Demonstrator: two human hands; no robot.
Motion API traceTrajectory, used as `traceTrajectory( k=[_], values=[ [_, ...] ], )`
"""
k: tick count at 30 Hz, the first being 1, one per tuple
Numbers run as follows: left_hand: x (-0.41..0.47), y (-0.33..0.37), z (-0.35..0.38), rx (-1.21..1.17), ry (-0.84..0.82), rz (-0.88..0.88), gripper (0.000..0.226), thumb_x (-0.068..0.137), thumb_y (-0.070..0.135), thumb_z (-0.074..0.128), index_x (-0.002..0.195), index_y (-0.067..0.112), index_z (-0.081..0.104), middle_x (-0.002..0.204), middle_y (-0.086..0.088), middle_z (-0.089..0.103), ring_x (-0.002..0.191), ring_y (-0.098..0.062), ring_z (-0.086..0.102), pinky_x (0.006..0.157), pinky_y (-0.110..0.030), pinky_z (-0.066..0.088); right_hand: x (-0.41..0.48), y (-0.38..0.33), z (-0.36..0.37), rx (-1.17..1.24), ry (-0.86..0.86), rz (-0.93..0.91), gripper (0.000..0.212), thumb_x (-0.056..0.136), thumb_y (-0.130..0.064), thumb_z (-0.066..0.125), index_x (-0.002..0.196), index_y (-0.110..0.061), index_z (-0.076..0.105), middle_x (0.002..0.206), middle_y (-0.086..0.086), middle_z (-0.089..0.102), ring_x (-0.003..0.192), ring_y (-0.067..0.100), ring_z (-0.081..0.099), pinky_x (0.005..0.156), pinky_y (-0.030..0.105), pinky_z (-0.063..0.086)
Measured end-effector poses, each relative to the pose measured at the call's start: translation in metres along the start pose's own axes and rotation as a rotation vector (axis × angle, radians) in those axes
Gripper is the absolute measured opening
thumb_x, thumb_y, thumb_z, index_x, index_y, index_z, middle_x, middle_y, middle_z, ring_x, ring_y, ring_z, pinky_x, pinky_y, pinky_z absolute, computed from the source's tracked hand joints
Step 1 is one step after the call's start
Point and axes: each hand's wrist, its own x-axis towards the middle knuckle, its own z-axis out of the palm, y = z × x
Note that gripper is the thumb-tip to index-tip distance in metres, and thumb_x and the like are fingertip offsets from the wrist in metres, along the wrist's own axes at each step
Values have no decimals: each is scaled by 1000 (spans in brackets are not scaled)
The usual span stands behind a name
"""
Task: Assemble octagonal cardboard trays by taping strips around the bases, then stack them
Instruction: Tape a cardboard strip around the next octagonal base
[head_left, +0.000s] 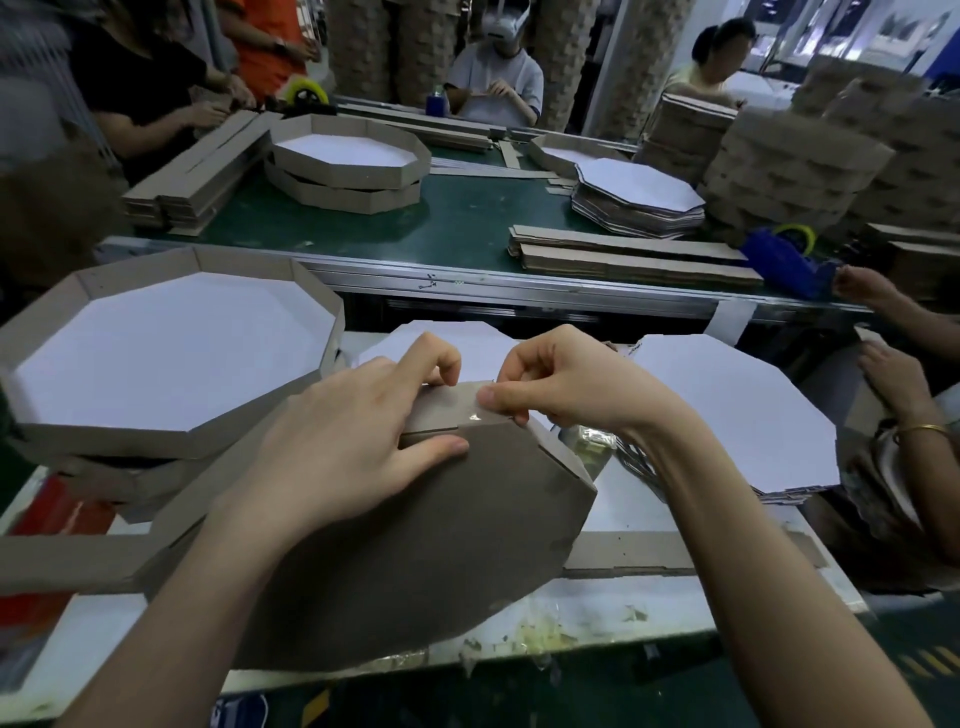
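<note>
- The finished tray (171, 343) sits at the near left on top of other trays. Its brown wall stands up all round and its white floor faces up.
- On the far green belt (467, 218), two more trays (348, 156) lie stacked, the upper one showing its white floor.
- In the near middle, a brown base (415, 545) lies on the white table (623, 613), brown side toward the camera and far edge lifted. A strip (447, 405) is folded against that far edge.
- The left hand (337, 441) has its grip closed on the strip. The thumb lies flat on the base just below the strip and the fingers curl over the strip's top edge.
- The right hand (566, 384) pinches the same strip just to the right, thumb tip in front and fingers curled behind. A clear piece of tape (475, 415) glints under the thumb.
- A pile of white bases (727, 410) rests at the near right, just beside the right wrist.
- A loose strip (649, 556) lies flat on the table near the base's right side.
- On the belt are bundles of strips (623, 254), a far pile of flat octagons (639, 197) and a blue tape dispenser (784, 254).
- Another person's hands (893, 374) work at the right edge, and more people sit along the belt's far side before tall cardboard stacks (789, 171).
</note>
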Motion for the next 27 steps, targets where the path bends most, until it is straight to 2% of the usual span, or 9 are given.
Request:
traceTrajectory(
  k=[5, 9, 11, 13, 16, 20, 22, 24, 27],
  values=[
    [0, -1, 0, -4, 8, -6, 45, 75, 74, 45, 107, 46, 29, 102, 11, 60, 91, -19, 59, 72, -44, 53, 2, 2, 4, -137, 79, -17, 35, 81, -39, 78, 56, -20, 63, 49, -9, 62, 41, 3, 39, 41, 11, 30],
    [-4, -1, 0, -16, 32, -1, 39, 77, 70, 46, 104, 46, 34, 90, 12, 57, 79, -13, 53, 67, -42, 51, 3, 5, 3, -319, 90, 112, 57, 72, -67, 71, 52, -16, 54, 43, -8, 51, 43, 6, 41, 47, 20, 37],
    [-5, -2, -2, -27, 31, -6, 38, 77, 70, 46, 104, 46, 36, 89, 12, 56, 78, -12, 53, 67, -42, 51, 4, 11, 4, -335, 95, 150, 57, 69, -73, 69, 59, -19, 51, 50, -12, 48, 45, 3, 42, 53, 23, 38],
    [-5, -1, -3, -30, 25, -8, 37, 77, 70, 47, 103, 45, 37, 90, 12, 56, 78, -13, 53, 68, -42, 51, 4, 19, 8, -196, 55, 102, 51, 75, -69, 67, 77, -19, 58, 68, -11, 55, 59, 0, 49, 64, 24, 42],
    [-5, -1, -3, -25, 29, 2, 37, 77, 69, 49, 102, 44, 37, 87, 11, 55, 77, -13, 53, 67, -42, 50, 2, 38, 17, 133, -158, 55, 52, 88, -62, 57, 100, -11, 63, 90, 1, 61, 84, 12, 57, 79, 31, 45],
    [-8, -2, -2, -26, 52, 62, 30, 83, 66, 50, 103, 46, 42, 84, 20, 53, 78, -5, 49, 68, -40, 50, 3, 57, 16, 303, -285, 90, 28, 92, -50, 55, 89, -24, 67, 84, -6, 66, 77, 8, 62, 69, 19, 48],
    [-8, -2, -2, -33, 50, 121, 26, 87, 63, 50, 111, 52, 49, 96, 29, 56, 89, -3, 50, 74, -38, 50, 4, 61, 13, 385, -338, 80, 37, 87, -48, 67, 102, -14, 64, 93, 0, 68, 83, 12, 64, 74, 21, 51],
    [-8, -2, -2, -22, 10, 157, 33, 88, 64, 44, 118, 59, 55, 119, 27, 58, 104, -4, 52, 81, -35, 49, 3, 64, 10, 433, -370, 52, 55, 83, -48, 72, 118, -6, 61, 108, 9, 67, 97, 20, 65, 85, 26, 52],
    [-8, -5, -1, -30, 25, 164, 34, 85, 65, 44, 116, 60, 58, 129, 21, 59, 114, -6, 52, 84, -39, 51, -3, 67, 8, 401, -345, 55, 80, 78, -54, 74, 138, -8, 51, 132, 15, 60, 120, 27, 59, 100, 36, 48]
  ],
)
